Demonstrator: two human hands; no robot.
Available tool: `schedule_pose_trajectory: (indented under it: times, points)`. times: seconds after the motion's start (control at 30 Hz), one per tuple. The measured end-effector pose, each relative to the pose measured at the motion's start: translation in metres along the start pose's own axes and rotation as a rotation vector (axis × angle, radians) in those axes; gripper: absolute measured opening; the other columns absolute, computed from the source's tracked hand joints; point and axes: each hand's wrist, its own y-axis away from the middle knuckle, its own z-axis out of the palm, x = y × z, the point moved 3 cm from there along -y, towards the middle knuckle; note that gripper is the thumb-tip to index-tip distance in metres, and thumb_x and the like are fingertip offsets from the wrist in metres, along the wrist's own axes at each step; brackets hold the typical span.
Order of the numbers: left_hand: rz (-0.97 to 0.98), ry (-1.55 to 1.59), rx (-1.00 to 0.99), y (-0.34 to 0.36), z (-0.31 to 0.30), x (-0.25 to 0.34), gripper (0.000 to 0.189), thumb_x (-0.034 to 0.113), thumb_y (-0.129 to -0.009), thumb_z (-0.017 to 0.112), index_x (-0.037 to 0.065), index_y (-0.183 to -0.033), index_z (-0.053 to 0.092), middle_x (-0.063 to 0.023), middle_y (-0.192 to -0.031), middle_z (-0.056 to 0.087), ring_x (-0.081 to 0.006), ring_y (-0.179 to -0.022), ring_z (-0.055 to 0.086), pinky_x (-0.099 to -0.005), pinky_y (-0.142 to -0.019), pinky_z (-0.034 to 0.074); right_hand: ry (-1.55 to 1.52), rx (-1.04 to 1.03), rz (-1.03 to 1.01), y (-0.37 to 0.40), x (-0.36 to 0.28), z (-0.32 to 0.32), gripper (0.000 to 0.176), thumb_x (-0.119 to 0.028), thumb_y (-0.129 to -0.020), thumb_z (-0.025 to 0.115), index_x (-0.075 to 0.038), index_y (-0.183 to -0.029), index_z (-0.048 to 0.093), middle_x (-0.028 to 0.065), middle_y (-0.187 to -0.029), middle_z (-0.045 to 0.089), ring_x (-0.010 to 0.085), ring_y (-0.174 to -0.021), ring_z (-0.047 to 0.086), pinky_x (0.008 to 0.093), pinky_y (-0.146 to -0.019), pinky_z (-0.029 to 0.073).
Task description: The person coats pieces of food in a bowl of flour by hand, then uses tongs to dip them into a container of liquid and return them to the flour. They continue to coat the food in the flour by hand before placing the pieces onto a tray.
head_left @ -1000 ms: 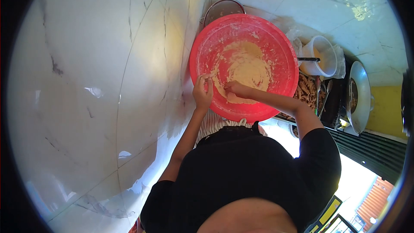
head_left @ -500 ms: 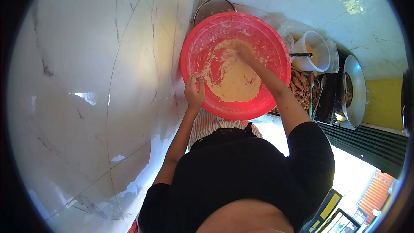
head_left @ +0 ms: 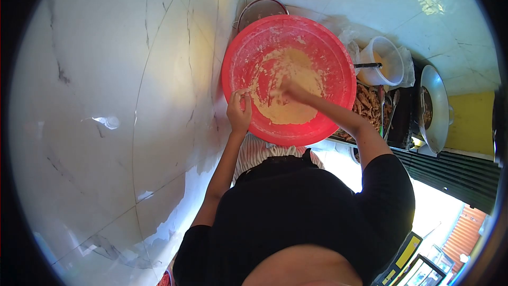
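A wide red basin (head_left: 338,82) holds pale yellow flour-like powder (head_left: 286,113), spread over its floor and smeared up the sides. My left hand (head_left: 239,110) grips the basin's left rim, with the fingers bent over the edge. Inside the basin, my right hand (head_left: 288,91) is in the powder near the middle. Motion blurs its fingers, so their shape and anything between them cannot be made out.
Right of the basin are a tray of brown fried pieces (head_left: 365,103) with tongs, a white bucket (head_left: 390,55) with a dark handle across its rim, and a metal wok (head_left: 437,108). A tiled wall (head_left: 106,74) stands close at the left.
My right hand has moved from the far part of the powder toward me and slightly left, leaving streaks of bare red basin. My left hand stays on the rim.
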Motion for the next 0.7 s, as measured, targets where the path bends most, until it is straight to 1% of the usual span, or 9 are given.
schedule_pose_trajectory:
  times: [0.07, 0.13, 0.23, 0.4, 0.5, 0.57, 0.6, 0.67, 0.7]
  points:
    - [-0.013, -0.035, -0.021, 0.002, 0.001, -0.005, 0.012, 0.006, -0.084, 0.052, 0.003, -0.094, 0.059, -0.0099, -0.087, 0.058, -0.0197, -0.079, 0.058, -0.0282, -0.071, 0.047, 0.943, 0.361, -0.278, 0.024, -0.059, -0.003, 0.016, -0.007, -0.082, 0.044, 0.0, -0.077, 0.058, 0.0091, -0.078, 0.059, 0.0161, -0.071, 0.056, 0.028, -0.06, 0.044]
    - [0.02, -0.065, -0.018, 0.001, 0.0, -0.002, 0.012, 0.005, -0.084, 0.052, 0.003, -0.094, 0.059, -0.0099, -0.088, 0.058, -0.0196, -0.079, 0.058, -0.0281, -0.071, 0.046, 0.28, 0.613, -0.439, 0.001, -0.046, -0.084, 0.02, -0.006, -0.082, 0.039, -0.001, -0.076, 0.057, 0.0104, -0.078, 0.058, 0.0166, -0.068, 0.054, 0.0279, -0.058, 0.042]
    - [0.039, -0.073, -0.018, 0.0, 0.001, -0.002, 0.012, 0.005, -0.084, 0.052, 0.003, -0.094, 0.059, -0.0099, -0.088, 0.058, -0.0195, -0.08, 0.057, -0.028, -0.07, 0.046, 0.076, 0.822, -0.386, 0.009, -0.032, -0.125, 0.014, -0.005, -0.08, 0.042, 0.0, -0.075, 0.054, 0.0075, -0.074, 0.054, 0.0164, -0.065, 0.05, 0.0284, -0.059, 0.04]
    - [0.005, -0.015, -0.012, 0.0, 0.0, 0.001, 0.012, 0.005, -0.084, 0.053, 0.003, -0.093, 0.059, -0.0099, -0.088, 0.058, -0.0192, -0.078, 0.057, -0.0279, -0.07, 0.046, 1.01, 0.732, -0.581, 0.018, 0.001, -0.066, 0.011, -0.002, -0.075, 0.046, 0.003, -0.079, 0.055, 0.0099, -0.075, 0.053, 0.0187, -0.071, 0.05, 0.0311, -0.065, 0.041]
    - [-0.026, 0.015, -0.004, 0.0, -0.001, 0.003, 0.012, 0.005, -0.083, 0.053, 0.002, -0.094, 0.059, -0.0097, -0.089, 0.058, -0.0191, -0.078, 0.058, -0.0278, -0.07, 0.046, 0.728, 0.565, -0.499, 0.03, 0.021, -0.014, 0.013, 0.004, -0.073, 0.044, 0.004, -0.08, 0.055, 0.0117, -0.077, 0.053, 0.0204, -0.074, 0.051, 0.0324, -0.066, 0.042]
    - [-0.008, -0.051, -0.01, -0.003, -0.004, 0.002, 0.012, 0.003, -0.081, 0.053, 0.001, -0.092, 0.057, -0.0117, -0.088, 0.058, -0.0219, -0.077, 0.057, -0.0296, -0.069, 0.047, 1.149, 0.337, -0.675, 0.02, 0.045, -0.002, 0.013, -0.004, -0.078, 0.042, 0.003, -0.078, 0.053, 0.009, -0.073, 0.05, 0.0187, -0.071, 0.05, 0.0309, -0.065, 0.043]
    - [-0.007, -0.048, 0.001, -0.004, -0.005, 0.002, 0.012, 0.003, -0.081, 0.053, 0.001, -0.092, 0.057, -0.0117, -0.088, 0.058, -0.0219, -0.077, 0.057, -0.0296, -0.069, 0.047, 1.158, 0.331, -0.679, 0.015, 0.04, 0.001, 0.013, -0.004, -0.078, 0.042, 0.003, -0.078, 0.053, 0.009, -0.073, 0.05, 0.0187, -0.071, 0.05, 0.0309, -0.065, 0.043]
    - [0.0, 0.019, 0.032, -0.006, -0.007, 0.003, 0.012, 0.004, -0.081, 0.054, 0.001, -0.092, 0.057, -0.0118, -0.088, 0.058, -0.0219, -0.076, 0.057, -0.0296, -0.069, 0.047, 0.532, 0.198, -0.226, 0.004, 0.042, -0.003, 0.017, -0.013, -0.08, 0.042, 0.001, -0.074, 0.05, 0.0067, -0.072, 0.049, 0.0166, -0.068, 0.049, 0.0283, -0.063, 0.042]
    - [-0.005, 0.018, 0.037, -0.006, -0.008, 0.002, 0.012, 0.004, -0.081, 0.054, 0.001, -0.092, 0.057, -0.0118, -0.088, 0.058, -0.0219, -0.076, 0.057, -0.0296, -0.069, 0.047, 0.385, 0.37, -0.166, 0.012, 0.019, -0.005, 0.019, -0.015, -0.08, 0.043, 0.0, -0.074, 0.051, 0.0062, -0.072, 0.049, 0.0162, -0.066, 0.048, 0.0279, -0.061, 0.041]
